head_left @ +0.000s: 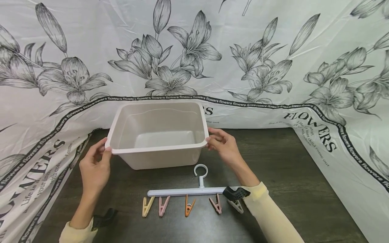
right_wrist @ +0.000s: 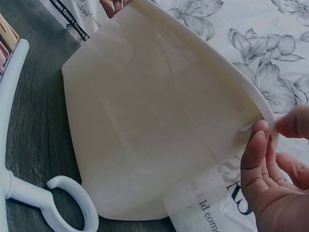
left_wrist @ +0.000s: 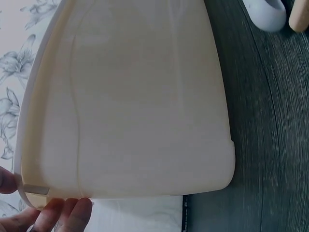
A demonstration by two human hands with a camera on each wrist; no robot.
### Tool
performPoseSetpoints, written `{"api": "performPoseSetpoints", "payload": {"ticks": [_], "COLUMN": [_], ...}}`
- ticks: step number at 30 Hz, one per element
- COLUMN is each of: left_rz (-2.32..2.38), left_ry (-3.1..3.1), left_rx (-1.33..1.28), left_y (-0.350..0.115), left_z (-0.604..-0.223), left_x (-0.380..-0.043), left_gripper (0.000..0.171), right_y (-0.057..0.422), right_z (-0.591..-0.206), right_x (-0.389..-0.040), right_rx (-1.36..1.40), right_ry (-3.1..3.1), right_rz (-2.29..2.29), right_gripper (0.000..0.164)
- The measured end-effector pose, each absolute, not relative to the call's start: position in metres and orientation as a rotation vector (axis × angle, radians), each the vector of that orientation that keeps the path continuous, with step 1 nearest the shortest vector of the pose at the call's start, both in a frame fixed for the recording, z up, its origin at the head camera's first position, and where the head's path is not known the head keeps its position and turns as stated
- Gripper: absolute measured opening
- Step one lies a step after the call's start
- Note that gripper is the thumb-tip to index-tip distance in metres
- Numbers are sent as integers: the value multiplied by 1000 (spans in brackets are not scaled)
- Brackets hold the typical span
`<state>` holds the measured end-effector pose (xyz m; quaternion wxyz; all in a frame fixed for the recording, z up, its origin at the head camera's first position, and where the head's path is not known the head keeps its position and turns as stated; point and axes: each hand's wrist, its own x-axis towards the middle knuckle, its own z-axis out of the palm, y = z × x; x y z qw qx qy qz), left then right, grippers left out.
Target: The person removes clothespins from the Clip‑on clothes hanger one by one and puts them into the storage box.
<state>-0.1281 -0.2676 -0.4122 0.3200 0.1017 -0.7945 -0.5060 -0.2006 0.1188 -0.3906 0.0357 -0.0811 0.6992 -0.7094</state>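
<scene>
**Both hands on the bin, not yet let go**

The left hand (head_left: 95, 170) pinches the rim at its near left corner, thumb above, the other fingers bent beneath. The right hand (head_left: 224, 146) pinches the rim on the right, near that corner, thumb against fingertips.

Between them is the bin (head_left: 161, 158), mouth tipped towards the person, at the far side of the table (head_left: 291, 175). Whether its base touches down or hangs slightly raised, I cannot tell.

Nearer than the bin lies the hanger (head_left: 179, 192), hook pointing far. Five clips sit in a row along the near edge of its bar: yellow, pink, orange, pink, grey; whether they are fastened to it I cannot make out. Beyond everything hangs a flowered cloth (head_left: 249, 50).

As for progress, I'd say the bin has been taken hold of, while releasing it is left. Hanger and clips remain outside it, neither gripped by any finger.
</scene>
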Motion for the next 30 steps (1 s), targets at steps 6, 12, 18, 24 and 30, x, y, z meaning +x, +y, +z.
{"api": "performPoseSetpoints", "payload": {"ticks": [6,12,18,24,30], "left_rz": [-1362,-1388,-1465,-1525,-1542], "left_ry": [-2080,-2093,-2081,-2062,-2064], "left_rx": [237,213,167,115,85], "left_y": [-257,-244,-230,-219,-210], "left_z": [-413,-413,-415,-416,-418], "left_x": [-131,-133,-138,-142,-143], "left_gripper": [35,35,36,35,36], "right_y": [131,145,160,173,183], "right_z": [-393,-394,-394,-396,-396], "right_x": [-199,-197,-196,-196,-195], "right_rx": [-228,-194,-150,-100,-109], "right_ry": [2147,2179,2192,2203,2183], "right_rz": [-2200,-2200,-2215,-2227,-2246], "right_gripper": [43,44,44,45,47]}}
